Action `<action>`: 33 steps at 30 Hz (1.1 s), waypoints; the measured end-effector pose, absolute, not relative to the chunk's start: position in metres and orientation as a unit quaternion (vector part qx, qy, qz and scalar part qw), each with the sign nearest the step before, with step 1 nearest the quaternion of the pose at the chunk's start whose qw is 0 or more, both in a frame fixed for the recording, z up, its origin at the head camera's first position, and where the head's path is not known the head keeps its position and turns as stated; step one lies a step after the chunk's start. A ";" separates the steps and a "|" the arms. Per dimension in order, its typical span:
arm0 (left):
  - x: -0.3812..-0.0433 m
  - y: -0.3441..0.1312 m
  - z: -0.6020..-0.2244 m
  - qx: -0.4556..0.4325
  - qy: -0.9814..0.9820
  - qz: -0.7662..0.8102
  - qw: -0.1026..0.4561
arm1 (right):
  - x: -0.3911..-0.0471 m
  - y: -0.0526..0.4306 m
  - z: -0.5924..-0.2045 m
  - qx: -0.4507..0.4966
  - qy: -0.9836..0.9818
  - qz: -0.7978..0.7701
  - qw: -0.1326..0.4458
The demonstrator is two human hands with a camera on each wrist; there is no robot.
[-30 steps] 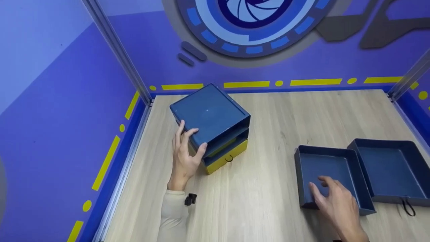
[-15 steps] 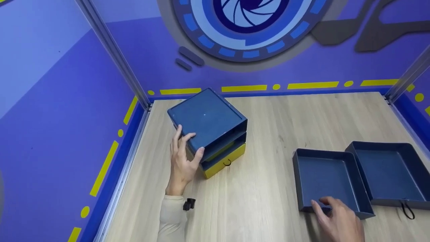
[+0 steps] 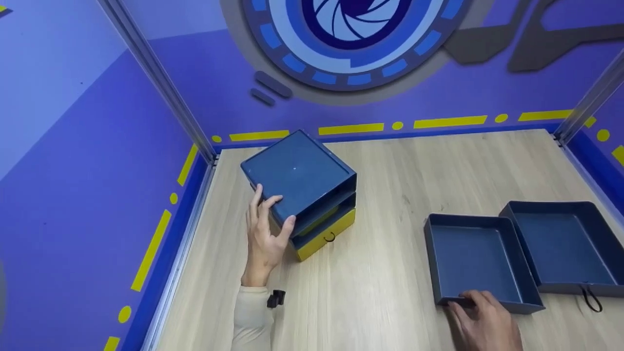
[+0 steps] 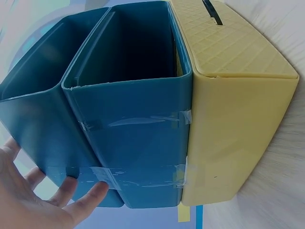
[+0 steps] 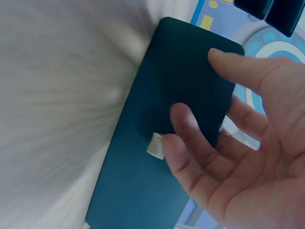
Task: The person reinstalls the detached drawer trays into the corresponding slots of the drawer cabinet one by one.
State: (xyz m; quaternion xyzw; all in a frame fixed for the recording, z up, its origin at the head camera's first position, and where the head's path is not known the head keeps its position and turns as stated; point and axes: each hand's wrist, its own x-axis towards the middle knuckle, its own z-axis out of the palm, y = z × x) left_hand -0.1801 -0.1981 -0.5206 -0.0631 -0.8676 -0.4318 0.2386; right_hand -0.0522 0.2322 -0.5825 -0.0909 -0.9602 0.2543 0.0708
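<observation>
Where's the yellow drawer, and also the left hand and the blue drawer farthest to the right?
Yellow drawer (image 4: 231, 47): left wrist view, on its quilted front.
Left hand (image 3: 264, 239): head view, on the back of the hand.
Farthest-right blue drawer (image 3: 568, 246): head view, on its bare inside floor.

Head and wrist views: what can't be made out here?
Right tray: right end cut off by head view's edge.
Middle slot: depth lost in shadow, left wrist view.
Right hand: two fingertips hidden behind left tray, right wrist view.
Pale tab: too small to tell any marking, right wrist view.
</observation>
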 end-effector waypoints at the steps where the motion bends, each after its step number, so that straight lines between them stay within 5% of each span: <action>1: -0.180 -0.199 -0.521 -0.063 -0.868 -0.431 0.239 | -0.052 0.232 -0.584 -0.090 -0.958 0.256 0.091; 7: -0.180 -0.200 -0.523 -0.062 -0.865 -0.433 0.244 | -0.054 0.230 -0.589 -0.087 -0.942 0.264 0.186; 15: -0.180 -0.200 -0.524 -0.069 -0.865 -0.429 0.251 | -0.056 0.227 -0.579 -0.095 -0.930 0.282 0.216; 23: -0.182 -0.200 -0.521 -0.074 -0.869 -0.420 0.252 | -0.056 0.213 -0.577 -0.001 -0.906 0.295 0.304; 33: -0.180 -0.199 -0.521 -0.060 -0.870 -0.426 0.239 | -0.049 0.175 -0.572 0.112 -0.907 0.300 0.274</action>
